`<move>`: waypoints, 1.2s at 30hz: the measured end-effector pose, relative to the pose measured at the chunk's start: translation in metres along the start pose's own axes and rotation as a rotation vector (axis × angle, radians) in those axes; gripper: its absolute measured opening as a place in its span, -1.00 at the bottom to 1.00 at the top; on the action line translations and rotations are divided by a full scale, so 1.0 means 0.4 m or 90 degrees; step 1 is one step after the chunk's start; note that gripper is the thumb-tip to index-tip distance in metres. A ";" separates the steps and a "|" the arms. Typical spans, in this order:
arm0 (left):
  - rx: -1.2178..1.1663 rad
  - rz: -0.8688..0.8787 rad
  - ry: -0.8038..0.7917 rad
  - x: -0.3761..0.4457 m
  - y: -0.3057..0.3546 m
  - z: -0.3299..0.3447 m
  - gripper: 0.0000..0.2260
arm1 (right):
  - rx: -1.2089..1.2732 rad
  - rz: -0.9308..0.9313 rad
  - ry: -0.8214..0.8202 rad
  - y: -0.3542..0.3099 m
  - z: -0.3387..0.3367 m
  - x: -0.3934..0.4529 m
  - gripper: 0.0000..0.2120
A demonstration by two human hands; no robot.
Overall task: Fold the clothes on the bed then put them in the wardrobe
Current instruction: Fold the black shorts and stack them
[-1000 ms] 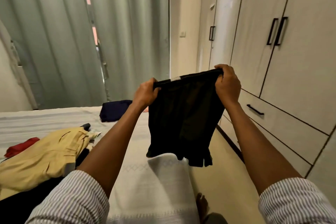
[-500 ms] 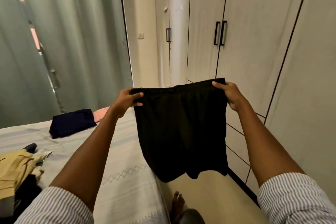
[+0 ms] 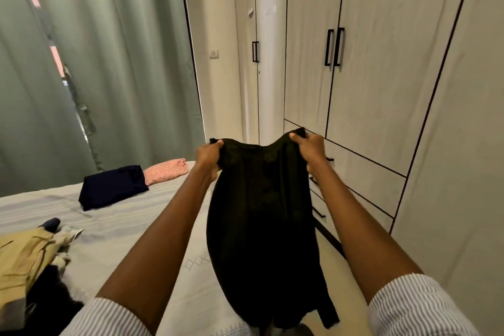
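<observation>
The left hand and right hand each clamp curled fingers on a waistband corner of the black shorts; the garment hangs lengthwise toward the person, over the bed at its wardrobe-side edge; both hands look equally near; the wardrobe stands closed beyond.

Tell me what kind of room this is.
Most likely a home bedroom: a bed strewn with clothes, a tall built-in wardrobe with drawers beside it, and long green curtains behind.
</observation>
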State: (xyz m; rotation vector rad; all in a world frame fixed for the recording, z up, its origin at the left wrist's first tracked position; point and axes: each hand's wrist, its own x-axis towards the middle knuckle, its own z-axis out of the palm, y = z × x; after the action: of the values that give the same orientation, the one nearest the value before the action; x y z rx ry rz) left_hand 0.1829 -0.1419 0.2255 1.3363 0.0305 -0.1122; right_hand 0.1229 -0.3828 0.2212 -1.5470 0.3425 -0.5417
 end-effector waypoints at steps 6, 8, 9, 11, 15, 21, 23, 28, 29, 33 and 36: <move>-0.039 0.062 -0.139 -0.098 -0.051 0.068 -0.70 | -0.158 -0.163 -0.153 0.025 0.208 -0.108 -0.77; -0.076 0.063 -0.172 -0.112 -0.059 0.068 -0.50 | -0.130 -0.177 -0.233 0.027 0.215 -0.127 -0.76; -0.081 0.068 -0.180 -0.114 -0.052 0.042 -0.41 | -0.083 -0.170 -0.277 0.022 0.227 -0.138 -0.77; -0.072 0.071 -0.217 -0.104 -0.051 0.019 -0.30 | -0.022 -0.158 -0.332 0.011 0.216 -0.139 -0.73; 0.001 0.184 -0.140 -0.116 -0.034 -0.052 -0.47 | -0.030 -0.202 -0.254 -0.001 0.246 -0.128 -0.68; 0.143 0.131 -0.090 -0.061 -0.062 -0.230 -0.12 | 0.116 -0.108 -0.340 -0.079 0.265 -0.134 -0.71; 0.136 0.074 -0.205 -0.070 -0.042 -0.284 -0.24 | 0.124 -0.085 -0.427 -0.097 0.283 -0.129 -0.66; 0.076 0.118 -0.202 -0.100 0.040 -0.302 -0.73 | 0.040 -0.113 -0.450 -0.109 0.283 -0.100 -0.71; 0.088 0.146 -0.163 -0.100 0.053 -0.320 -0.74 | 0.000 -0.118 -0.443 -0.107 0.293 -0.099 -0.76; 0.168 0.224 -0.111 -0.073 0.103 -0.397 -0.58 | -0.167 -0.145 -0.478 -0.114 0.321 -0.091 -0.84; 0.259 0.254 -0.183 -0.067 0.139 -0.458 -0.41 | -0.247 -0.186 -0.481 -0.123 0.362 -0.091 -0.79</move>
State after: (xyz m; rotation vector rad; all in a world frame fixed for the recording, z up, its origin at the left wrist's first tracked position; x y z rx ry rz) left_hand 0.1693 0.0507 0.2389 1.6928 -0.5248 0.0321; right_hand 0.1638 -0.2383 0.2671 -2.0659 -0.3865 -0.0778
